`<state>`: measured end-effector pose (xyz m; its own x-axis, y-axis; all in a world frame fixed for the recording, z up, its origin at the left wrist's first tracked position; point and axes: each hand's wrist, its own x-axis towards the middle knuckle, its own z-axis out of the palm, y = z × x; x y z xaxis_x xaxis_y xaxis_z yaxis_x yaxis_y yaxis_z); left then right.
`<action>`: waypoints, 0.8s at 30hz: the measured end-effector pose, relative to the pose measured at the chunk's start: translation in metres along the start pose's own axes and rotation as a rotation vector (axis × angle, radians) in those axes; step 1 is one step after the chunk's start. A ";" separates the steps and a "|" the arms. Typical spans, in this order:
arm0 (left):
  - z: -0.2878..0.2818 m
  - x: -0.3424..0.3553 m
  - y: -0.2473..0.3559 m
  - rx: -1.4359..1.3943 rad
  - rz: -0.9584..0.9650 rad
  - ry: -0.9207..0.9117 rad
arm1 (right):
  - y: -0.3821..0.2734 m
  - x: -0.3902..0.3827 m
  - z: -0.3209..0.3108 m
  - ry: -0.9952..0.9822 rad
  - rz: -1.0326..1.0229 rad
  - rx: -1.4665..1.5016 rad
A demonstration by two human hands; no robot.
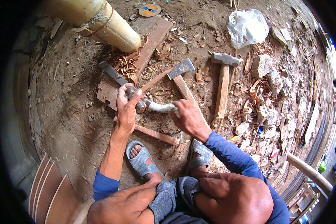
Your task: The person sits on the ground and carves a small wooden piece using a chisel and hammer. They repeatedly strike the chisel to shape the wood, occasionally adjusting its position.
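Observation:
My left hand [127, 112] is wrapped round a dark cylindrical metal piece [139, 102], with a long, flat dark blade [112, 72] extending up and left from it. My right hand [188, 119] grips a pale curved handle [156, 106] beside that metal piece; their exact join is unclear. Just beyond my hands an axe [180, 70] lies on the ground, beside a thin reddish wooden strip [156, 79]. A sledgehammer [223, 89] lies to the right. Another wooden tool handle [156, 135] crosses below my hands, above my sandalled feet.
A thick pale pole [119, 33] rises over a board [155, 35] with curled shavings. An orange disc [149, 10], a white plastic bag [246, 28], broken stones [262, 66] and scraps lie farther out. Curved thin panels [56, 186] stand lower left; a wooden pole [306, 170] lies lower right.

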<state>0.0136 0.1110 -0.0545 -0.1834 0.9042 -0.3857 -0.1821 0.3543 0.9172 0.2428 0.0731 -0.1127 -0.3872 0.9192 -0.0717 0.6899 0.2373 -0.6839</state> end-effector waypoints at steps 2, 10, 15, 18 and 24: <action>-0.002 -0.002 -0.002 -0.035 0.031 0.020 | -0.012 0.002 0.013 -0.013 -0.129 -0.063; -0.013 -0.010 0.019 -0.063 0.034 0.120 | -0.026 0.030 0.042 -0.147 -0.287 -0.187; -0.008 -0.023 0.045 0.002 0.080 -0.001 | -0.022 0.035 0.028 0.042 -0.318 -0.154; -0.010 -0.026 0.068 0.131 0.103 -0.093 | -0.003 0.015 0.004 0.217 -0.100 -0.108; 0.010 -0.020 0.133 0.616 0.178 -0.222 | 0.033 -0.022 -0.017 0.145 0.267 -0.086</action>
<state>0.0028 0.1422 0.0760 0.0546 0.9656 -0.2544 0.4285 0.2075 0.8794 0.2846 0.0659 -0.1211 -0.0986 0.9863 -0.1319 0.8070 0.0017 -0.5905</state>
